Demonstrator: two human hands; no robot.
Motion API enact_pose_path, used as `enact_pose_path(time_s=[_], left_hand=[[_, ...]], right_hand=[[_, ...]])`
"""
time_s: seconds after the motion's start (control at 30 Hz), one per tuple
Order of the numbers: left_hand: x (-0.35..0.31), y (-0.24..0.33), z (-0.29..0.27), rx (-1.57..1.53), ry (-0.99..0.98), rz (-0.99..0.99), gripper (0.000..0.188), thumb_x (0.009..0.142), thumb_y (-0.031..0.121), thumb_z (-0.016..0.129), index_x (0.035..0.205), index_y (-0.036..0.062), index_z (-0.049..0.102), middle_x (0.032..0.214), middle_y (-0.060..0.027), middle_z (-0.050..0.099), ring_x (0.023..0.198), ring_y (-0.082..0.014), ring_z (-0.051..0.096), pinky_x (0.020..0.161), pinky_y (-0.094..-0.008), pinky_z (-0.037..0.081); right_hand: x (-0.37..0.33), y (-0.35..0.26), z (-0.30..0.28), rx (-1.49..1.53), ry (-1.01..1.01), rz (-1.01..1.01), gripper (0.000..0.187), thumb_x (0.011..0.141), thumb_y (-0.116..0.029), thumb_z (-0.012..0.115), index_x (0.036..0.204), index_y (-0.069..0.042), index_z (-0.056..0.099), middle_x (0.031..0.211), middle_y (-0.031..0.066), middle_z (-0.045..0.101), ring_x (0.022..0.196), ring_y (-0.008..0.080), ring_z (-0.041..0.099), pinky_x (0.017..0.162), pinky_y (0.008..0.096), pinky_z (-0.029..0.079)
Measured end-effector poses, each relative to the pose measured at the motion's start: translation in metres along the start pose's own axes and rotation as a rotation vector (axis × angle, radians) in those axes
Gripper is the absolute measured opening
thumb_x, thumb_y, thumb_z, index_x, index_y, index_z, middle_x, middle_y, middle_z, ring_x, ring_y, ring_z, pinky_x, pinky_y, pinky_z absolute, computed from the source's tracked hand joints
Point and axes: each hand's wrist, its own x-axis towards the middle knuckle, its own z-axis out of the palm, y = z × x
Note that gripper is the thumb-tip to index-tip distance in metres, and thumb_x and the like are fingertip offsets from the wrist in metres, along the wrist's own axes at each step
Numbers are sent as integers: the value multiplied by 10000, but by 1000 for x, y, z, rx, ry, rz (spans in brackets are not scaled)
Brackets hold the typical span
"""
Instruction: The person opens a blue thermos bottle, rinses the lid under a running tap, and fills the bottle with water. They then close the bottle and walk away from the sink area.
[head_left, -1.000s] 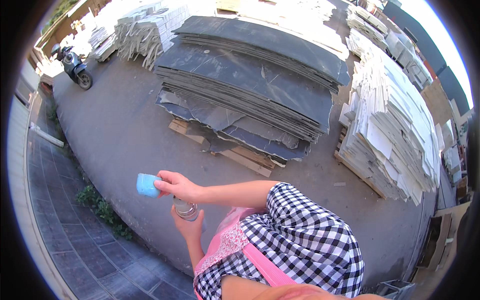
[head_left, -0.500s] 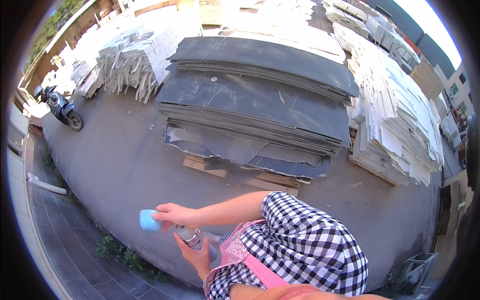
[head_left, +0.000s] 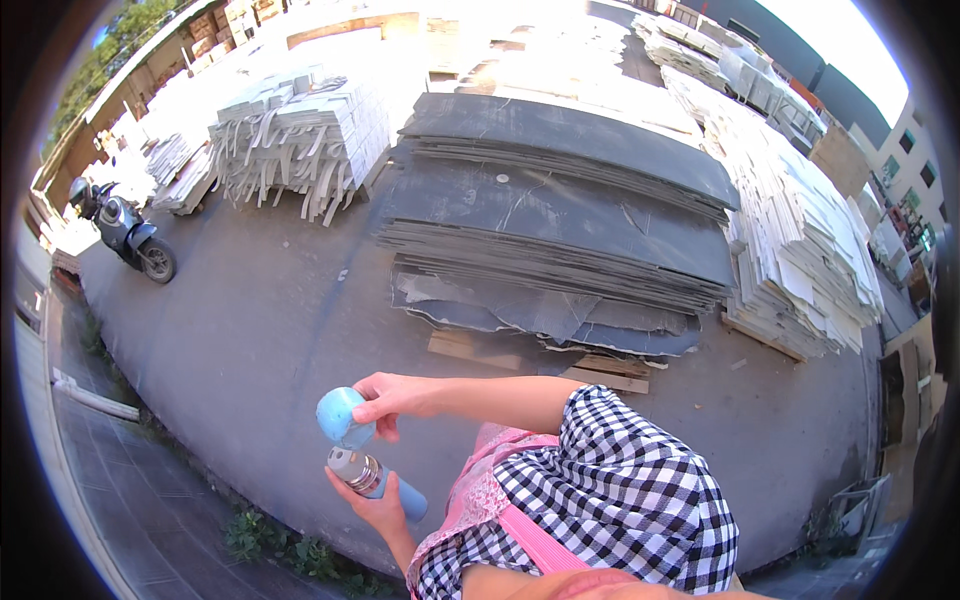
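Observation:
My left hand (head_left: pixel 380 503) is wrapped round a light blue vacuum flask (head_left: pixel 366 474), which leans with its base toward my body. The flask has a silver neck band and a grey stopper (head_left: pixel 338 456) at its upper end. Above it, my right hand (head_left: pixel 391 398) grips a light blue rounded cup lid (head_left: pixel 343 416) by its side, fingers and thumb closed on it. The lid is off the flask and tilted, close over the stopper. Whether the two touch, I cannot tell. The inside of the lid is hidden.
A stack of dark slabs (head_left: pixel 560 225) lies on wooden pallets ahead. White board stacks stand on the right (head_left: pixel 790 240) and at the left back (head_left: pixel 295 140). A motor scooter (head_left: pixel 130 235) is parked far left. Green weeds (head_left: pixel 270 540) grow along the paving edge.
The lid in my right hand has moved right and turned, now directly above the flask's top. My left hand has shifted slightly with the flask. The whole view has swung left.

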Motion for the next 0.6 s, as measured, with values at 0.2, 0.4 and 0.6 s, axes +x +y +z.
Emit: enact_pose_path(time_s=[0.2, 0.4, 0.6], left_hand=[[77, -25, -2, 105, -50, 98, 1010, 593, 125, 789, 1431, 53, 230, 1334, -208, 443, 1212, -325, 471, 983, -401, 394], [162, -30, 7, 230, -11, 57, 1007, 579, 108, 786, 1422, 35, 239, 1313, -228, 460, 1199, -347, 483, 980, -410, 395], [248, -32, 13, 325, -19, 60, 1048, 563, 37, 768, 1444, 54, 201, 1360, -202, 410, 1225, -287, 449, 1004, -373, 366]], right_hand=[[66, 23, -25, 66, -184, 352, 606, 819, -600, 571, 862, 4, 579, 557, 60, 547, 409, 121, 550, 339, 222, 424], [162, 10, -69, 122, -196, 378, 624, 886, -602, 449, 881, 7, 586, 555, 66, 563, 402, 118, 540, 348, 218, 420], [243, -26, -110, 152, -187, 419, 673, 882, -622, 424, 894, 23, 617, 565, 125, 592, 392, 170, 571, 353, 264, 469]])
